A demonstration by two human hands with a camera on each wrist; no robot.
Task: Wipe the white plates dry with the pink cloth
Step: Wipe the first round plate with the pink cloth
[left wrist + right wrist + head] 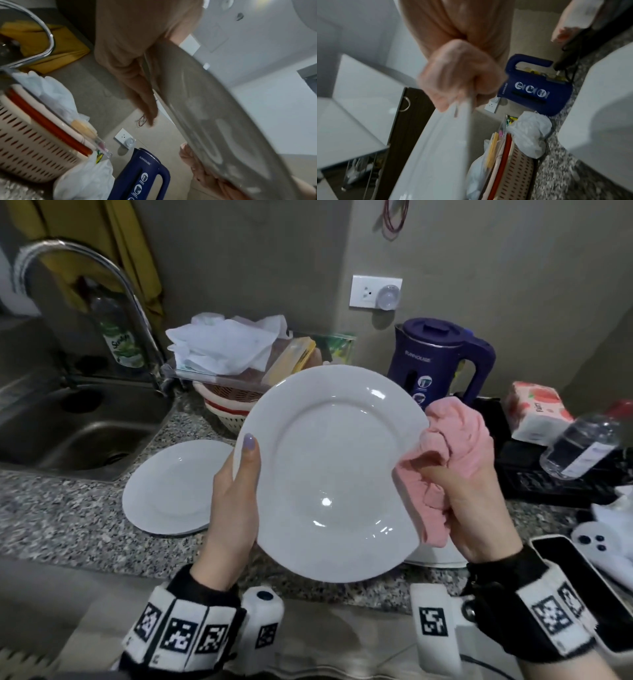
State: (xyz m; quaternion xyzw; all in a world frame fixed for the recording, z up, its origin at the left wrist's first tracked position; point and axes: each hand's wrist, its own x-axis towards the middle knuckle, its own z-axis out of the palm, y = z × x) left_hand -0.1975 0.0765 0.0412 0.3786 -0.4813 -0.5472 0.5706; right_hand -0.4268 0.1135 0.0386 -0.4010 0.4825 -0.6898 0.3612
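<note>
I hold a large white plate (329, 474) tilted up over the counter, its face towards me. My left hand (239, 484) grips its left rim, thumb on the front and fingers (142, 88) behind the plate's back (214, 121). My right hand (472, 491) grips the bunched pink cloth (455, 433), which wraps over the plate's right rim. In the right wrist view the pink cloth (458, 75) pinches the plate's edge (436, 148). A second white plate (174, 487) lies flat on the granite counter to the left.
A steel sink (68, 433) and curved tap (85, 268) are at the left. Behind the plate stand a slotted basket (226, 409) and a purple kettle (442, 361). A black rack (548, 484), a clear bottle (579, 446) and a tissue pack (534, 412) fill the right.
</note>
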